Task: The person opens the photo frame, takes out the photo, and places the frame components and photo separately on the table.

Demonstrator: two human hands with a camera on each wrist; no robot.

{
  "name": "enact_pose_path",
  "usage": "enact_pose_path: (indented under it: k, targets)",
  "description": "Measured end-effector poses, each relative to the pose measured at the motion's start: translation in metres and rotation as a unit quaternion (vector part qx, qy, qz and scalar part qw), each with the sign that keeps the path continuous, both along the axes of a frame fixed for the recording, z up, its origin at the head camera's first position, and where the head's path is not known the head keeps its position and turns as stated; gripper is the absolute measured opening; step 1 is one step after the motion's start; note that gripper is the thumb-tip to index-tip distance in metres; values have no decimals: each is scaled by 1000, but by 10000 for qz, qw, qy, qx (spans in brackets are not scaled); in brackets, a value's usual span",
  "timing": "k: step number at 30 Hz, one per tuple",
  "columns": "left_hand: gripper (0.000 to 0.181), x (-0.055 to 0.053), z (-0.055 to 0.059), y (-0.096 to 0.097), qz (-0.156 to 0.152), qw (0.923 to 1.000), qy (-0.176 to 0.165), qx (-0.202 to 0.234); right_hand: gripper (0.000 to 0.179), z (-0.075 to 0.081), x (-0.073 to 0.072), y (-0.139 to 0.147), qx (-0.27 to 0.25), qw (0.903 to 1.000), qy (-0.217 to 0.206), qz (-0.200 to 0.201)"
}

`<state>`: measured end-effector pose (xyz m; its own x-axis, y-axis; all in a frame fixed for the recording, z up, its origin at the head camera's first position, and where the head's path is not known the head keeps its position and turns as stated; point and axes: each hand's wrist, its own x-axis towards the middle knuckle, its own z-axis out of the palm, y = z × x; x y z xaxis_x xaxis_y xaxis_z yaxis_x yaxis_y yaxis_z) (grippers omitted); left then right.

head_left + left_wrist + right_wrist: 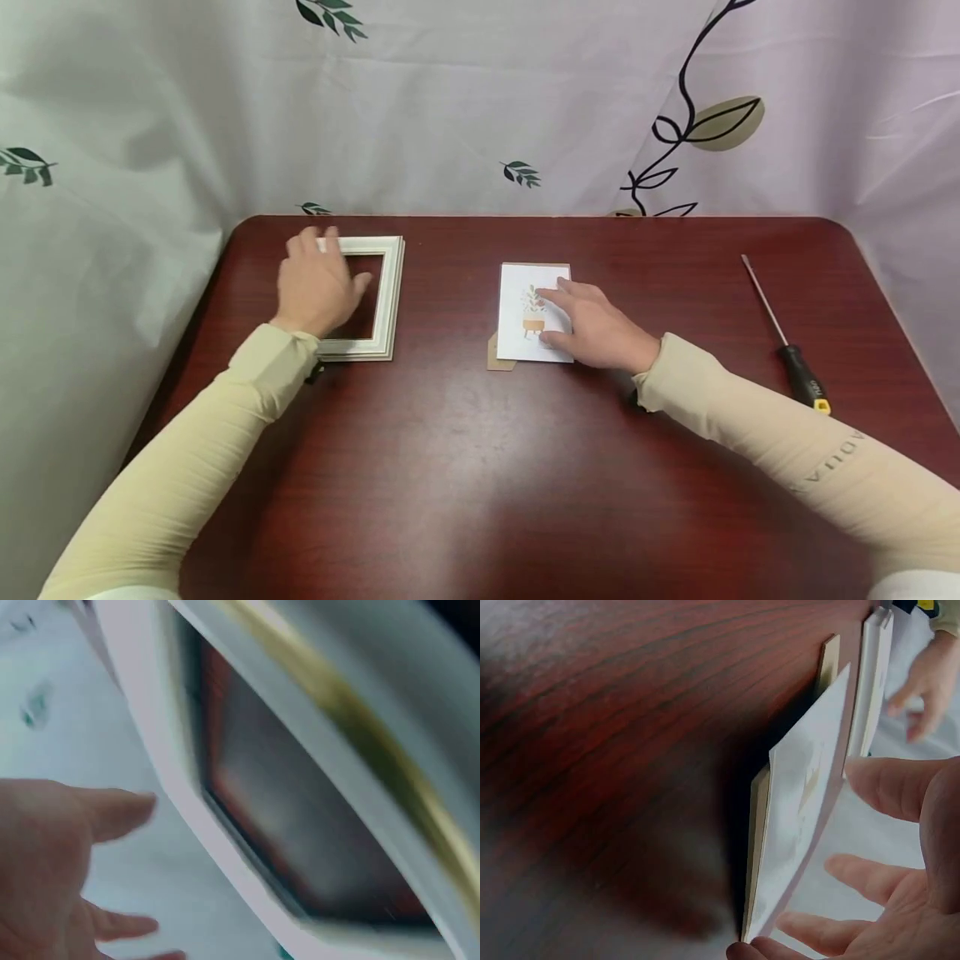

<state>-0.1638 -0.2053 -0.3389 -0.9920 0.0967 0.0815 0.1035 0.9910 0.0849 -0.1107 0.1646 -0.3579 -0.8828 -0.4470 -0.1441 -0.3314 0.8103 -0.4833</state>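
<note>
A white picture frame [387, 300] lies at the back left of the table, dark tabletop showing through its opening. My left hand [313, 287] is over the frame's left part, fingers spread and holding nothing. In the left wrist view the frame [247, 855] is blurred, with a gold line along its moulding. Near the middle lies a white card [512, 325] printed with a potted plant, on top of a brown board [501, 357] that juts out at its lower left. Over the card's right side is my right hand [600, 325], fingers spread, fingertips close to its surface.
A screwdriver [802, 375] with a black and yellow handle lies at the right of the dark red wooden table [420, 467]. Behind the table's back edge hangs a pale curtain [450, 100] with leaf prints.
</note>
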Motion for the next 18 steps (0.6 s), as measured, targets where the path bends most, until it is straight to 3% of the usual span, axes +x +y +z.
enact_pose_path:
  k: [3, 8, 12, 18]
  targets:
    - [81, 5, -2, 30, -835, 9962, 90, 248, 67, -3, -1, -4, 59, 9997, 150, 160]
    - [88, 18, -11, 84, -1969, 9742, -820, 745, 67, -8, -2, -6, 166, 9984, 359, 395]
    - [92, 24, -21, 117, -2627, 9541, -1291, 639, 68, -11, -1, -4, 346, 9980, 327, 413]
    - [94, 22, -32, 145, -3219, 9358, -1389, 370, 67, -13, 0, 2, 380, 9978, 289, 459]
